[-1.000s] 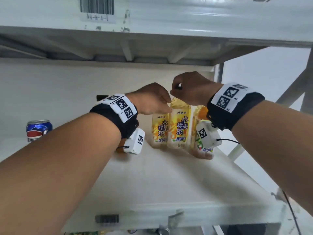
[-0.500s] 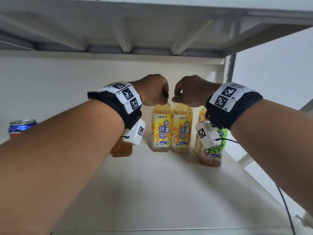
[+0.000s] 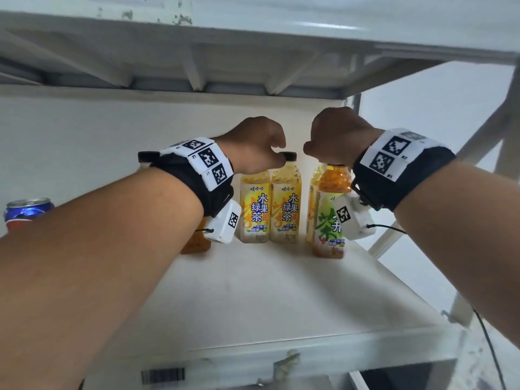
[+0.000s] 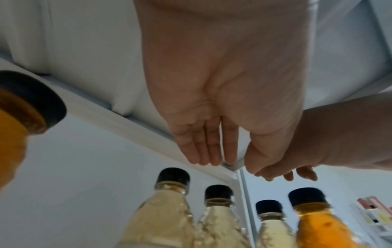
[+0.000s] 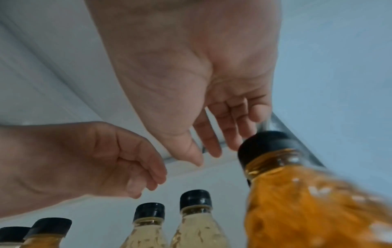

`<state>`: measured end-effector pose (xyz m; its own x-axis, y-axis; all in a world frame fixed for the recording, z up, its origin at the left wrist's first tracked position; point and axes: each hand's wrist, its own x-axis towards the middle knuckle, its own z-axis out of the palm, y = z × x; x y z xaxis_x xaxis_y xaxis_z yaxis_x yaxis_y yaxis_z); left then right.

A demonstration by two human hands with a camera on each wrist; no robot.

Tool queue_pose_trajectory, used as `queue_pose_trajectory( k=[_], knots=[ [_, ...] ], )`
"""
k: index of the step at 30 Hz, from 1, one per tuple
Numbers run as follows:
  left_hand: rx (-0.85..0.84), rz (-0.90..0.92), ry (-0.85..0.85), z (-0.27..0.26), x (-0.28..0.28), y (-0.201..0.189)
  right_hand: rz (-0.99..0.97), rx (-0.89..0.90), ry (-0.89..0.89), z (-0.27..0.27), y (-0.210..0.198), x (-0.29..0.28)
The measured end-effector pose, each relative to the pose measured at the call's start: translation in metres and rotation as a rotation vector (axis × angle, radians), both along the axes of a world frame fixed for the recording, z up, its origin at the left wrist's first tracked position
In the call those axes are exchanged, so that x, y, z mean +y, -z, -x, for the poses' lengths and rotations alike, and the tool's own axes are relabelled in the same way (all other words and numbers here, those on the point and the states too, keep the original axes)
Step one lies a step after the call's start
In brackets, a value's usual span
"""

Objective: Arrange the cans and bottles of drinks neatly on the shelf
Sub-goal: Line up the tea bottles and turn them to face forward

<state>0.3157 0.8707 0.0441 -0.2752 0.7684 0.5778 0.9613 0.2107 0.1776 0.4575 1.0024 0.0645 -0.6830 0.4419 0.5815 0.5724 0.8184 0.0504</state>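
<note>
The white shelf [image 3: 253,299] carries everything, with another shelf board [image 3: 253,38] above it. My left hand [image 3: 254,144] and my right hand [image 3: 337,133] hang over the row of bottles at the back, both released, fingers loose and holding nothing, as the wrist views show. Directly below and between my hands stand two pale green-tea bottles [image 3: 267,209], upright and touching side by side; the black cap of the right one sits just under my left thumb. Beneath my right wrist stands an amber tea bottle with a green label [image 3: 327,218], upright, with another pale bottle [image 3: 312,209] behind it. Under my left wrist an amber bottle [image 3: 197,243] is mostly hidden. Far to the left, well apart, stands a blue Pepsi can [image 3: 25,212]
</note>
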Motion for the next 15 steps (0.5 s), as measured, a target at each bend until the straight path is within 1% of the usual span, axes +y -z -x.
queue_pose_trajectory(
  k=[2, 4, 7, 12, 15],
  knots=[
    [0.007, 0.0, 0.037, -0.015, -0.002, 0.003, 0.042, -0.009, 0.087, -0.013, 0.008, 0.0],
    [0.036, 0.043, 0.053, -0.028, -0.006, 0.008, 0.051, -0.059, 0.105, -0.024, 0.02, -0.006],
    [0.048, 0.076, 0.083, -0.041, -0.019, 0.017, 0.009, -0.045, 0.077, -0.038, 0.031, -0.019],
    [-0.05, 0.074, 0.131, -0.062, -0.063, 0.026, 0.04, -0.025, 0.043, -0.065, 0.034, -0.058],
    [-0.094, 0.061, 0.141, -0.072, -0.099, 0.031, 0.022, -0.017, -0.014, -0.074, 0.04, -0.095]
  ],
)
